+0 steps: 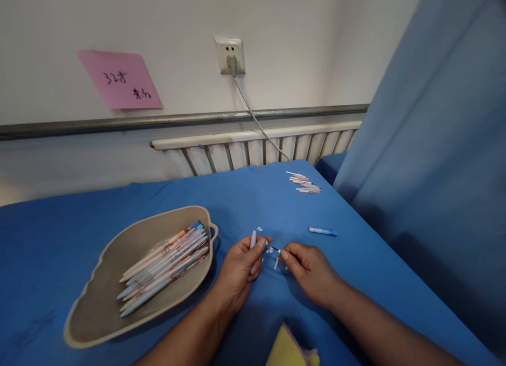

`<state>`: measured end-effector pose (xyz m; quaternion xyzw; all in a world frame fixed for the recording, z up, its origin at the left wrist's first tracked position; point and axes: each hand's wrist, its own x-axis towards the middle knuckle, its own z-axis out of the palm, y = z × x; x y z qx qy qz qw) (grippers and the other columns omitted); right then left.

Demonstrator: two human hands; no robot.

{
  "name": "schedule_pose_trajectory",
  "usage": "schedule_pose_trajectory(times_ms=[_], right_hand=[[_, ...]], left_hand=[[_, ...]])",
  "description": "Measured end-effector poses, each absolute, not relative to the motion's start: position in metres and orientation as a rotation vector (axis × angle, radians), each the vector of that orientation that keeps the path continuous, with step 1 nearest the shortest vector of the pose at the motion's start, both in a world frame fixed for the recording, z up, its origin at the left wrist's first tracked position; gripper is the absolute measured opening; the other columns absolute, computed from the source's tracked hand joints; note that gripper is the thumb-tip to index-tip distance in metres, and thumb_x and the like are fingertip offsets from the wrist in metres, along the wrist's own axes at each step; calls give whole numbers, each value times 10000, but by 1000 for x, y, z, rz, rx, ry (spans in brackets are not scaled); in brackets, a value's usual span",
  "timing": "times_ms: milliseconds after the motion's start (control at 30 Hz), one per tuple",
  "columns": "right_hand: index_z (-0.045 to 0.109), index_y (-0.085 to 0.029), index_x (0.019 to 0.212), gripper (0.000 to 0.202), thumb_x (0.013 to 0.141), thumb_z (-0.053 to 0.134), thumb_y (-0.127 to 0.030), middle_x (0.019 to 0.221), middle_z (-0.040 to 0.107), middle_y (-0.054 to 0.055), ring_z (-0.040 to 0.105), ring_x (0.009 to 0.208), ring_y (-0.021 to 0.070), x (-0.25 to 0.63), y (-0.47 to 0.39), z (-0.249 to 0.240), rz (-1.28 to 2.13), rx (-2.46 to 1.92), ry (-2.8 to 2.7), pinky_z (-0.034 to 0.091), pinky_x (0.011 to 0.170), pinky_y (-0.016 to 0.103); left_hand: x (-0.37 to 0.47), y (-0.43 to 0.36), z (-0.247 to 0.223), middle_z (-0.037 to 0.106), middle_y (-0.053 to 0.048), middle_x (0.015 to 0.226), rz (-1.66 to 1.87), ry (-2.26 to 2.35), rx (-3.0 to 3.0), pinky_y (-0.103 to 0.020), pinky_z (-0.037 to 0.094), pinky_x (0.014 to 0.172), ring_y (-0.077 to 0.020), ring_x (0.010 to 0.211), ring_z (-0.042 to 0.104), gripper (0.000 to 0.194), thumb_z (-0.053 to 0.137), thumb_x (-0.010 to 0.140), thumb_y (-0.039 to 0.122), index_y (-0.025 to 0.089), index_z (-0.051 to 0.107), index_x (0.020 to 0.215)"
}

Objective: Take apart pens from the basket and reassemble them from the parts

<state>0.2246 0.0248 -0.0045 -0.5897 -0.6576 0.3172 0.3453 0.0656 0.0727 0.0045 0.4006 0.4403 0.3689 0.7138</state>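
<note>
My left hand (239, 268) is closed around a pale lavender pen barrel (253, 239), whose rounded end sticks up past the thumb. Close beside it, my right hand (312, 274) pinches a thin stick with a dark section (275, 248), which looks like a pen refill; its far end points toward the left fingers. Several small white pieces (270, 250) lie on the blue cloth between and below the fingertips. Most of what the right fingers grip is hidden. A short blue tube, like part of a pen (323, 231), lies right of my hands.
At left stands a beige basket (100, 303) with many pens (169, 266) in it. Several thin refill-like sticks (304, 183) lie at the table's far right. A yellow cloth item (288, 350) is at the near edge. A blue curtain (427, 145) hangs at right; a cable (253, 116) runs down the wall.
</note>
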Motion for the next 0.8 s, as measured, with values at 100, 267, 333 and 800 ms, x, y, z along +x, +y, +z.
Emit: schedule_pose_trajectory(times_ms=[100,267,333,800], right_hand=[[568,-203,718,276,901,409,-333,611,574,-20,499,565,121,224,25,-5,826,-1542,-1718,339,536,222],[586,-201,769,279,911,392,-342,623,583,-16,501,563,120,223,24,-6,839,-1515,-1690,338,528,220],[587,-200,771,284,913,389,-344,619,582,-16,501,557,119,223,23,-6,850,-1506,-1686,342,528,220],[614,-184,743,321,874,415,-398,559,525,-21,475,512,116,232,35,-20,957,-1579,-1437,356,507,228]], left_hand=[[66,72,5,313,121,432,808,944,855,-164,111,341,-11,341,166,375,704,687,409,116,610,902],[70,66,6,323,119,442,816,936,825,-163,108,338,-8,338,177,366,716,679,400,121,601,886],[71,65,5,333,116,448,836,949,827,-160,112,336,-7,339,182,367,717,676,408,126,600,880],[65,74,1,483,66,546,960,1123,1134,-156,265,400,-44,416,348,254,660,724,382,154,607,821]])
